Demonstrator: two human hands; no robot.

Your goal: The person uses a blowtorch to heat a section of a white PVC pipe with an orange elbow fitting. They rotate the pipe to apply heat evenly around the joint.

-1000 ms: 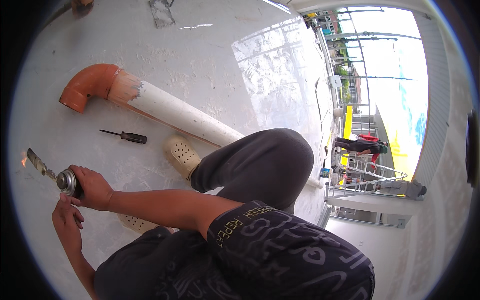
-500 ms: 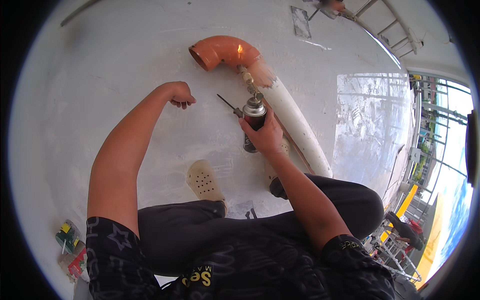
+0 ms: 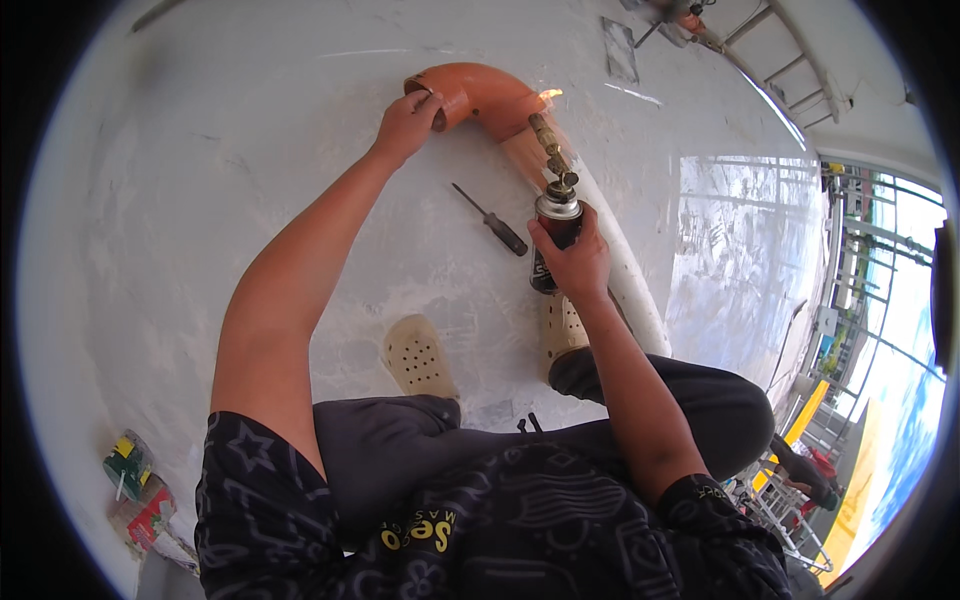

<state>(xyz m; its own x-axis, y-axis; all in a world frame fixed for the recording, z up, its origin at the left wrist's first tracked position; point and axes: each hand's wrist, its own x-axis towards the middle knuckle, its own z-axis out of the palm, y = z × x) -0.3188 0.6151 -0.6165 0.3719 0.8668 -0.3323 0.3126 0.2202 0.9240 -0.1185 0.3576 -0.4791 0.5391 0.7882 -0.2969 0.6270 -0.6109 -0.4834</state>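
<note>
An orange elbow pipe fitting (image 3: 490, 88) sits on the end of a long white pipe (image 3: 628, 278) lying on the floor. My left hand (image 3: 408, 124) grips the rim of the fitting's open end, with fingers at its mouth. In my right hand (image 3: 578, 252) is a gas torch (image 3: 560, 205), a dark canister with a brass nozzle. Its flame (image 3: 549, 96) burns beside the joint where fitting and pipe meet. A screwdriver (image 3: 505, 233) with a dark handle lies on the floor between my hands.
My feet in beige clogs (image 3: 418, 358) are planted close to the pipe. A ladder (image 3: 785, 55) stands at the upper right. Packages (image 3: 130, 470) lie at the lower left. Another person (image 3: 805, 470) is far off at the right, near yellow bars and metal framing.
My left hand has moved up and right and taken hold of the fitting's rim. The torch has shifted right, its flame now near the joint. The elbow's open end looks turned.
</note>
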